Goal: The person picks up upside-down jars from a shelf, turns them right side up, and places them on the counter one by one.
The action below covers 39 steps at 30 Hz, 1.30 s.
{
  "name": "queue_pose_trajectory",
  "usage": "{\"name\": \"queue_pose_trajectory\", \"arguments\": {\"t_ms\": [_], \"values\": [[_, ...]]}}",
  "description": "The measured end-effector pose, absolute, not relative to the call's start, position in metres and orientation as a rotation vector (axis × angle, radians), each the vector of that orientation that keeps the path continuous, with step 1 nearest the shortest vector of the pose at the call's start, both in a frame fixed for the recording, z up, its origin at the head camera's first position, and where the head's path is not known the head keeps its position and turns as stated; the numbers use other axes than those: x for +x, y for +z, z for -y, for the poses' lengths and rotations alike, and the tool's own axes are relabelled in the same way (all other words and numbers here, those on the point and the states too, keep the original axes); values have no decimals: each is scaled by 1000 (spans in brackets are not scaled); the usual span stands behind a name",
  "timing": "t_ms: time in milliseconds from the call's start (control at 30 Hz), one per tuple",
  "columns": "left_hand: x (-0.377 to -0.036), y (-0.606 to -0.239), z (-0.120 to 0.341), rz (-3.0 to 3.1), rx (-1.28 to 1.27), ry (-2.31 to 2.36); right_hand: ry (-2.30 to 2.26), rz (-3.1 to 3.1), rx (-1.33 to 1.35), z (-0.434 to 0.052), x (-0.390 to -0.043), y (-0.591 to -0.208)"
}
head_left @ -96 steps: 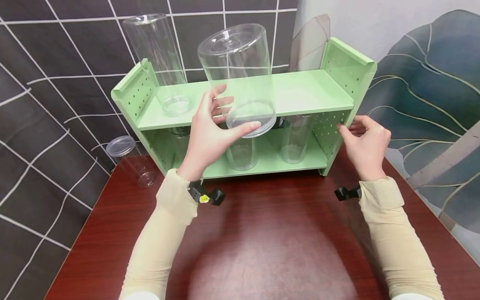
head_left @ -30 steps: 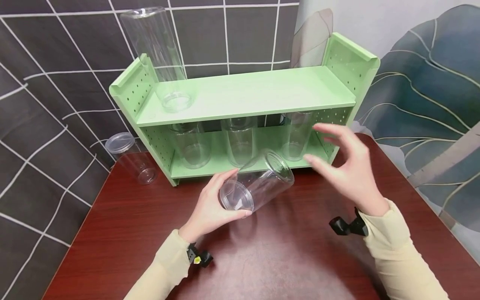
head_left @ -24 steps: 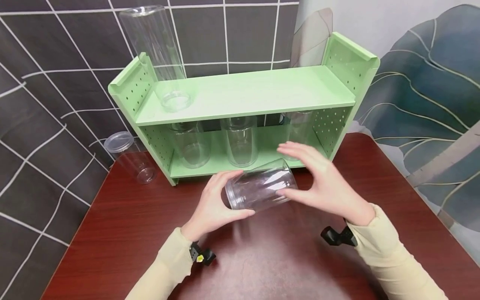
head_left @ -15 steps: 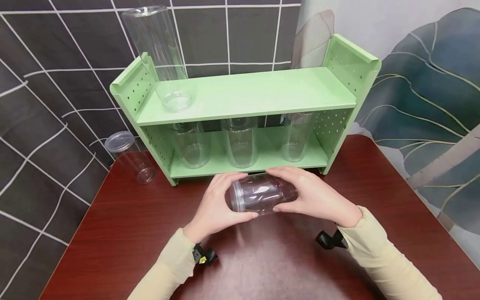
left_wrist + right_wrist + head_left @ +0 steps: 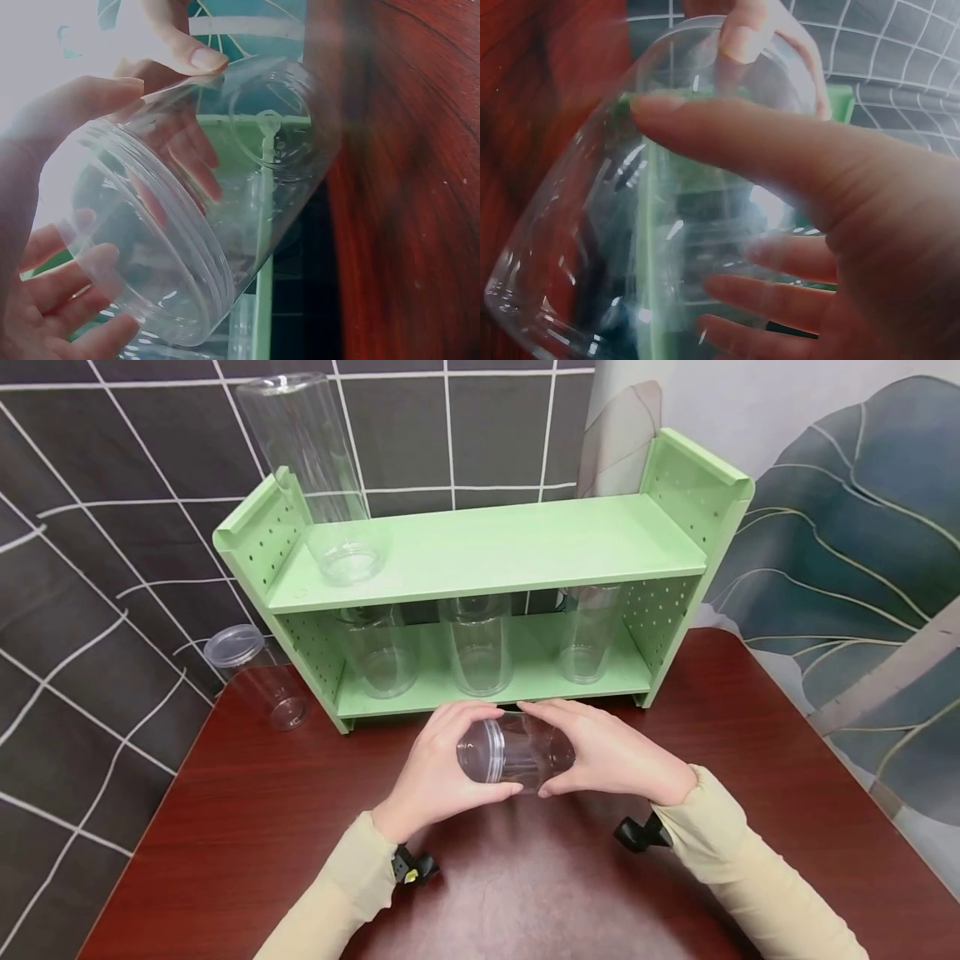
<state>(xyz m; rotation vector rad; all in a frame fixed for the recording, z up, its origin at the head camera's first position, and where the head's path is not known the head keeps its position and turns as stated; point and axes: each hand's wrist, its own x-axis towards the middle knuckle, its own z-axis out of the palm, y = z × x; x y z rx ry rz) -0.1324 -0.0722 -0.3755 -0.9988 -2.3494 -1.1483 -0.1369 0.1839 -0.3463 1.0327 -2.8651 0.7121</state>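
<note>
You hold a clear plastic jar point(image 5: 516, 752) on its side just above the table point(image 5: 247, 827), in front of the green shelf point(image 5: 487, 547): your left hand point(image 5: 435, 768) curls round its open threaded mouth and your right hand point(image 5: 607, 756) wraps its closed end. On the shelf's lower board three clear cups point(image 5: 480, 643) stand upright in a row, and a tall clear cylinder point(image 5: 318, 477) stands at the left of the top board. Left of the shelf a lidded clear jar point(image 5: 258, 677) stands at the far left corner of the table.
</note>
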Motion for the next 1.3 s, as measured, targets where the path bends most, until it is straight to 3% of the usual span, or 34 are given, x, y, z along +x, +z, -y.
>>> {"name": "queue_pose_trajectory", "arguments": {"t_ms": [267,567,900,1300], "values": [[-135,-375,67,2312,-1093,-1086,686,2907,1053,-176,-142,-354],[-135,-369,75,2259,-981,-1232,771,2854,1011,-177,-146,-356],[-138,-366,116,2189,-701,-1177,850,2867,887,-194,-145,-359],[-147,-343,177,1905,-77,-1182,896,2831,826,-219,-145,-362]]}}
